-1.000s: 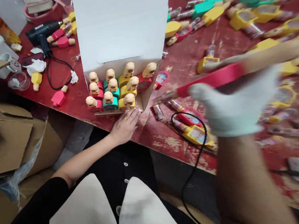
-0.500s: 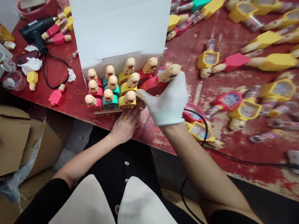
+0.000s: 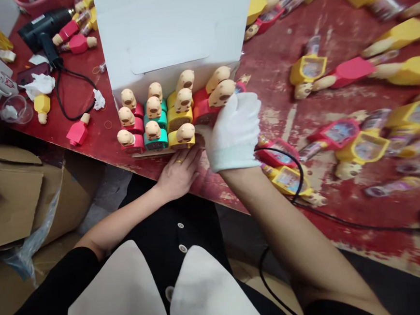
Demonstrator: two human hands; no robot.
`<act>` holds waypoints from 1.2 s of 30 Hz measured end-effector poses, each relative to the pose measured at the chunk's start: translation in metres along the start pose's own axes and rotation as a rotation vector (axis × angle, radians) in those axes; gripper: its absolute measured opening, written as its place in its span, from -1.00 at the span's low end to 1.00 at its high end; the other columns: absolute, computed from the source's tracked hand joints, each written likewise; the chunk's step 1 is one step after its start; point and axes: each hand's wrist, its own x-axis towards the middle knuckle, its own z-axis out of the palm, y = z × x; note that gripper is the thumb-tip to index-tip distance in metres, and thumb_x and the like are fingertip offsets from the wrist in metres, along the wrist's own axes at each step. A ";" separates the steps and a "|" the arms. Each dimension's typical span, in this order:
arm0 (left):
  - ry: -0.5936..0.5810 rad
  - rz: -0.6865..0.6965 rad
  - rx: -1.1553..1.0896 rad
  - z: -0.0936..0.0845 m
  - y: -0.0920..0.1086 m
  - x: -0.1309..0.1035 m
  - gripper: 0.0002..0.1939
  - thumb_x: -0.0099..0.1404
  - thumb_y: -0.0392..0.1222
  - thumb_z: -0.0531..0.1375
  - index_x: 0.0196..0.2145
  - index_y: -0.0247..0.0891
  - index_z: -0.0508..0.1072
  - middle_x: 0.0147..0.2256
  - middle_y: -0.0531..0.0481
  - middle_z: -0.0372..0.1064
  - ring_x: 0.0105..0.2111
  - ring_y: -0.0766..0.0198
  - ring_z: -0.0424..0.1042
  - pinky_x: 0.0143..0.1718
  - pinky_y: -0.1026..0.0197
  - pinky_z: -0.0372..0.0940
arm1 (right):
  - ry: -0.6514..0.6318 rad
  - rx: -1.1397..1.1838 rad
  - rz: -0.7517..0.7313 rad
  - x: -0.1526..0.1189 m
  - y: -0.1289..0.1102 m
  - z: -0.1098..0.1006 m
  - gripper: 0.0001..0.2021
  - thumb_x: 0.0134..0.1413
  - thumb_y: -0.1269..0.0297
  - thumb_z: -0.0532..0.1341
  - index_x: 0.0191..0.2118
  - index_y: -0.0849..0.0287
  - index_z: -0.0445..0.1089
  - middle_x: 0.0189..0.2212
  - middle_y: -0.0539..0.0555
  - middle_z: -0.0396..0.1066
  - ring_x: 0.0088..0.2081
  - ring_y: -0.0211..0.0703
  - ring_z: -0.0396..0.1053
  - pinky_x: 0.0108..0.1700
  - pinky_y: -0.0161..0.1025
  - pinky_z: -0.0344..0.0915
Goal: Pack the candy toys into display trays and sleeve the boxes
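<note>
A white box (image 3: 171,29) with its lid raised holds several toys with beige animal heads, in pink, green, yellow and red columns. My right hand (image 3: 234,131), in a white glove, grips a red toy (image 3: 222,92) at the box's right column; its fingertips are partly hidden behind the toy. Bare, with a ring on one finger, my left hand (image 3: 181,173) lies at the box's front edge with its fingers stretched out, partly under the front row.
Yellow toys (image 3: 308,68) and pink toys (image 3: 356,72) lie scattered on the red table at the right. A black cable (image 3: 346,222) crosses there. At the left are a heat gun (image 3: 42,32), a mug (image 3: 2,81) and cardboard boxes (image 3: 12,192).
My right hand has brought the red toy left and down into the right column of the box. The left hand has stayed at the front edge. The view has shifted slightly.
</note>
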 end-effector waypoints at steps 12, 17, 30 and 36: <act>0.052 0.023 -0.072 -0.001 -0.001 0.000 -0.42 0.54 -0.14 -0.09 0.40 -0.46 0.07 0.44 -0.36 -0.05 0.47 0.01 -0.05 0.47 -0.15 -0.03 | -0.778 -0.184 0.222 0.040 0.170 -0.043 -0.67 -0.04 0.17 0.42 -0.18 0.28 0.56 -0.39 0.15 0.47 -0.45 -0.26 0.27 -0.22 -0.15 0.24; 0.128 0.025 -0.158 -0.001 0.006 -0.007 -0.48 0.54 -0.20 -0.14 0.37 -0.41 0.14 0.40 -0.34 0.06 0.48 0.04 -0.06 0.48 -0.16 0.00 | -0.734 -0.211 0.058 0.030 0.174 -0.032 -0.60 -0.24 0.10 0.52 -0.28 0.24 0.52 -0.39 0.13 0.48 -0.53 -0.34 0.18 -0.34 -0.22 0.16; 0.065 0.195 -0.016 -0.004 0.045 0.094 -0.49 0.47 -0.40 -0.10 0.32 -0.44 0.23 0.37 -0.23 0.14 0.45 0.06 0.01 0.45 -0.02 0.05 | -0.533 0.135 0.194 0.007 0.174 -0.040 -0.71 -0.19 0.43 0.45 -0.28 0.24 0.42 -0.36 0.13 0.50 -0.41 -0.23 0.36 -0.22 -0.21 0.31; -0.161 0.311 0.059 0.014 0.053 0.145 -0.65 0.47 -0.38 -0.04 0.01 -0.41 0.50 0.01 -0.25 0.49 0.14 0.00 0.43 0.35 -0.11 0.14 | -0.143 0.231 0.200 -0.017 0.185 -0.083 -0.74 0.05 0.35 0.26 -0.09 0.22 0.45 -0.12 0.28 0.53 -0.16 -0.08 0.50 0.04 -0.09 0.42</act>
